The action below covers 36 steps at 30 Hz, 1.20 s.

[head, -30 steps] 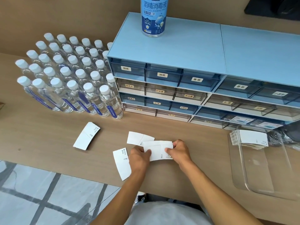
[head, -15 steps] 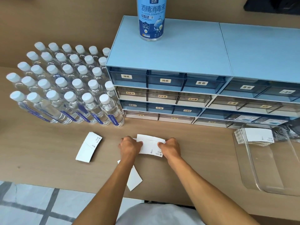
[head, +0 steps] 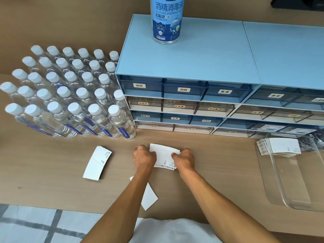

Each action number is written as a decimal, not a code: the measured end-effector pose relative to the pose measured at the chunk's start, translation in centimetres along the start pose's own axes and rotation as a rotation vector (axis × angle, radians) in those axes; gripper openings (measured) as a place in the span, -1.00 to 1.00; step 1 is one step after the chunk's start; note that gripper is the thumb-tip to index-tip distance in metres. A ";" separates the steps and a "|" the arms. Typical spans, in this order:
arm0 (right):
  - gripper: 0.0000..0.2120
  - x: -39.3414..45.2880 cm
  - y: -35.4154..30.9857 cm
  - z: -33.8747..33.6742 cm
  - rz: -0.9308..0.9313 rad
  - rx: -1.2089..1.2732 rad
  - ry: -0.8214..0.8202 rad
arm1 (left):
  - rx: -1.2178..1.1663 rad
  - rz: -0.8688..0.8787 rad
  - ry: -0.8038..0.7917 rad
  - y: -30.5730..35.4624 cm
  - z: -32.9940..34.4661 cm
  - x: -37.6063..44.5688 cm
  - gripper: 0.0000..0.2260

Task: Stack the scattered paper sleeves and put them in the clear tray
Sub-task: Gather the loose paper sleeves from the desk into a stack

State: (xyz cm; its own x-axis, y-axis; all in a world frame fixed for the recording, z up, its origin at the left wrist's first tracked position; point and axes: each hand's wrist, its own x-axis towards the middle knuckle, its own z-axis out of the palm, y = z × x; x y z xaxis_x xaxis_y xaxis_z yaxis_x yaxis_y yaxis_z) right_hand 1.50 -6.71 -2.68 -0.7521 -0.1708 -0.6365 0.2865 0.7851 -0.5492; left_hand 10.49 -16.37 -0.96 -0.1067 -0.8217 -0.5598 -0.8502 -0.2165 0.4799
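Note:
A small stack of white paper sleeves (head: pixel 164 156) lies on the wooden table, held at both ends by my left hand (head: pixel 144 157) and my right hand (head: pixel 184 159). Another loose sleeve (head: pixel 97 163) lies to the left. A third sleeve (head: pixel 149 196) lies near the table's front edge, partly hidden under my left forearm. At the right stands the clear tray (head: pixel 294 195), with a fanned stack of sleeves (head: pixel 280 148) in its far end.
Several rows of water bottles (head: pixel 70 95) stand at the back left. A blue drawer cabinet (head: pixel 192 95) fills the back, with a disinfectant bottle (head: pixel 167 20) on top. The table's front edge runs just below my forearms.
My hands carried the held sleeve away from me and set it on the sleeve that lay farther back, making one stack. The view shifted down and closer.

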 end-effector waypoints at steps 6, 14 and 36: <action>-0.72 -0.1 0.4 0.0 -0.015 0.053 0.003 | -0.079 0.013 -0.063 -0.7 0.0 0.4 -0.65; -0.88 -0.7 1.6 -0.9 -0.026 0.206 -0.072 | -0.150 0.061 -0.101 -1.8 -0.3 -0.1 -0.83; -0.76 -5.3 -3.6 1.9 -0.455 -0.307 -0.434 | -0.628 -0.221 0.106 -10.5 -4.6 -6.3 -0.80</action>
State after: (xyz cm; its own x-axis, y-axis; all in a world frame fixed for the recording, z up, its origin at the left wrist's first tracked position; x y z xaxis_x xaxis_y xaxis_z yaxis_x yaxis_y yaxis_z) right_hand 5.52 -9.76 1.65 -0.4338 -0.6945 -0.5739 -0.2291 0.7011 -0.6753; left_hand 22.48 -11.37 0.58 0.1134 -0.7635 -0.6358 -0.3814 -0.6244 0.6817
